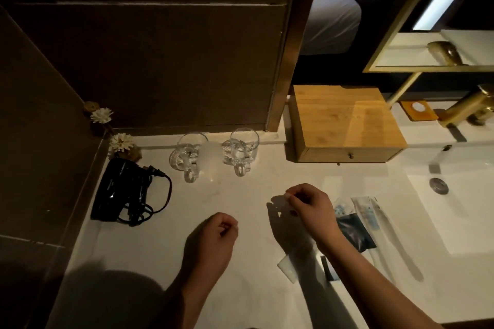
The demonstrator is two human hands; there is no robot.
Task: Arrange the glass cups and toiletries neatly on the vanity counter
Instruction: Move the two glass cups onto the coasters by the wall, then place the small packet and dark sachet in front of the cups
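Two clear glass mugs stand at the back of the white vanity counter (160, 235), the left mug (187, 156) and the right mug (242, 151), handles toward me. A pale blurred shape (212, 159) lies between them. My left hand (213, 238) hovers over the counter's middle, fingers curled, holding nothing. My right hand (311, 208) is further right, fingertips pinched together; I cannot make out anything thin in them. Wrapped toothbrush packets (367, 211) and a dark sachet (354, 232) lie just right of it. A white packet (286, 267) and a dark packet (327, 268) lie by my right forearm.
A black hair dryer with coiled cord (125, 192) lies at the left. White flowers (121, 143) stand in the back corner. A wooden drawer box (344, 125) sits at the back right. The sink basin (459, 208) and gold tap (470, 109) are at the far right.
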